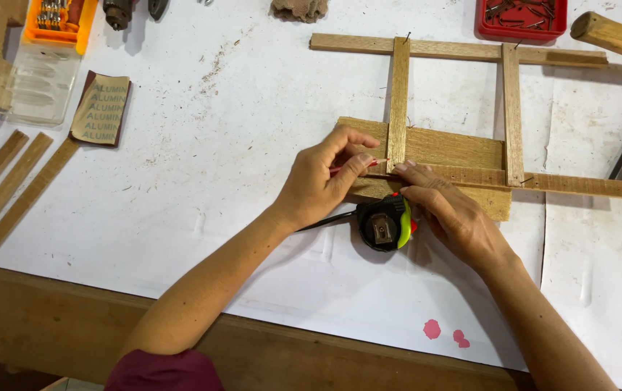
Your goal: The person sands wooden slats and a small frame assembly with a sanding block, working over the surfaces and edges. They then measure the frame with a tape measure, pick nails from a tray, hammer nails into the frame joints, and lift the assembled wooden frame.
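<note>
Fingers of the left hand are pinched shut around a red pencil, its tip lying at the foot of the left upright slat of a wooden lattice frame. Just to the right of that tip, the right hand lies flat with its fingers stretched out and pressing down on the frame's lower crossbar, gripping nothing. Under both sets of fingertips sits a broader wooden board, which the slats cross. Directly below the fingers, between the two wrists, a black and yellow-green tape measure rests on the white paper that covers the bench. Far to the left of the fingers lie three loose wooden strips and a folded sheet of sandpaper; up and to the right stands a red tray of nails.
</note>
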